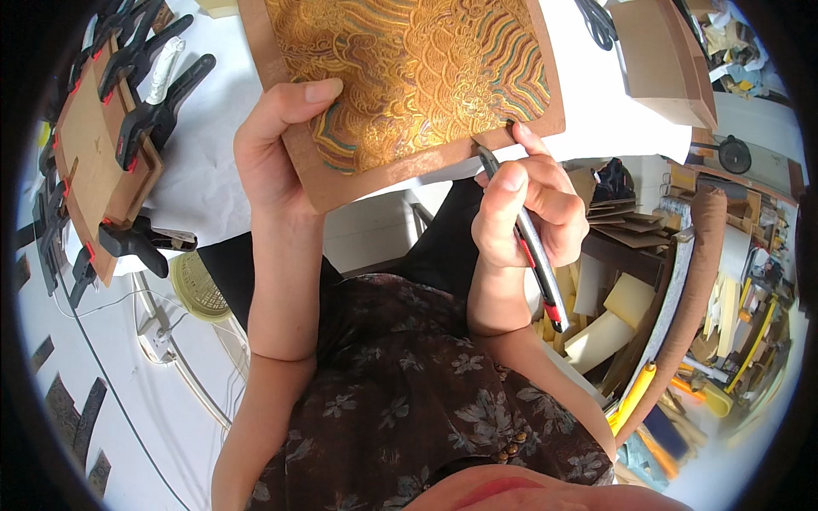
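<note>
Knife [521, 230] in my right hand [524, 209], fingers wrapped tight round its grey handle, tip set on the bare brown margin along the near edge of the gilded panel [409, 85]. My left hand [273, 140] holds the panel's left corner over the edge of the white desk [204, 170], thumb pressed on the face, other fingers hidden beneath. I judge the work well on: the wave pattern is fully gold and coloured, and only the edge strip seems left to treat. A clamped board [98, 162] sits to the left.
</note>
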{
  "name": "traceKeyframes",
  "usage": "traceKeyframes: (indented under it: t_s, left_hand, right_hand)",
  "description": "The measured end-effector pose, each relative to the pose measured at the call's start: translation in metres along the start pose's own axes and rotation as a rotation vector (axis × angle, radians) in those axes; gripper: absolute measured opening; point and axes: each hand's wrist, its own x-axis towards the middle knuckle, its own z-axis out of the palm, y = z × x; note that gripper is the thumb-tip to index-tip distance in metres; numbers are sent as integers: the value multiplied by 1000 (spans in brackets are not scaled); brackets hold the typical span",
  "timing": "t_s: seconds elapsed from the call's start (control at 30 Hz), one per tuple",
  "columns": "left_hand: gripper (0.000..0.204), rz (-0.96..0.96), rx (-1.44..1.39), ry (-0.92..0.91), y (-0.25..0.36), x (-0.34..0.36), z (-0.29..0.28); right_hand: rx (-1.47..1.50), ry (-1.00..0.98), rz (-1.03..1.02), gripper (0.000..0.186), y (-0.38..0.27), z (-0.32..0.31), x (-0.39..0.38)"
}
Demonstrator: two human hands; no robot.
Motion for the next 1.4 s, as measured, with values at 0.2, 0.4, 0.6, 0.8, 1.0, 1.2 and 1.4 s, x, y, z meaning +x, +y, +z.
traceKeyframes:
  t_s: [0.2,0.4,0.6,0.8,1.0,1.2,1.4]
  left_hand:
    - [46,-13,-22,-29,0,0,0]
    - [45,-6,-6,-3,0,0,-1]
    - [44,-5,-13,18,1,0,-2]
    - [47,-14,-33,-44,0,0,0]
    - [48,-31,-68,-78,0,0,1]
    - [49,-49,-91,-74,2,1,-5]
    - [48,-44,-72,-65,2,2,-5]
  right_hand:
    - [25,3,8,27,1,-1,-2]
    - [16,22,3,26,2,0,-1]
    - [11,6,7,27,0,0,-1]
    - [10,-6,6,27,0,0,0]
    - [19,-5,13,27,0,-1,-1]
    - [28,25,19,27,1,0,-2]
    - [22,34,7,27,2,1,-1]
